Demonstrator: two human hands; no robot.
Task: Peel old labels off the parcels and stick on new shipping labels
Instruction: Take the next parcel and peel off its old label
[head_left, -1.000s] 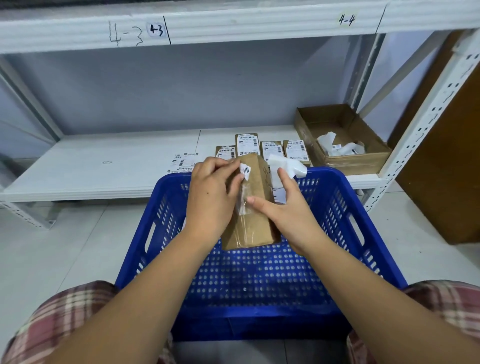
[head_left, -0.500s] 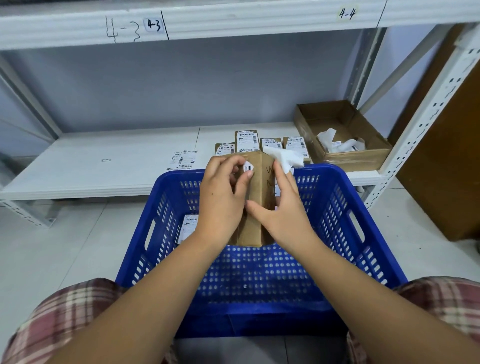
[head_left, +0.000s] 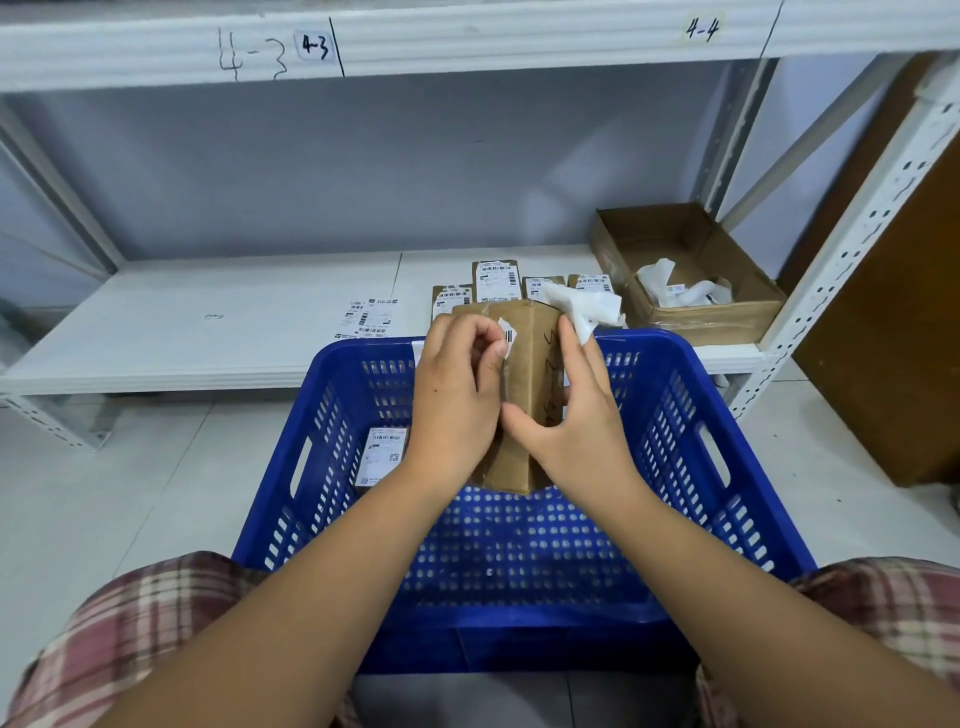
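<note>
Behind blue basket (head_left: 363, 349) on shelf (head_left: 208, 338): labelled pkgs (head_left: 496, 280), scrap box (head_left: 722, 318).

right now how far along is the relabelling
Done, it seems: four labelled parcels stand on the shelf, peeled scraps lie in the cardboard box. In hand: the left hand pinches a barcode scrap on the brown parcel, which the right hand holds. Left: finish peeling, apply a fresh label from the loose labels.
</note>
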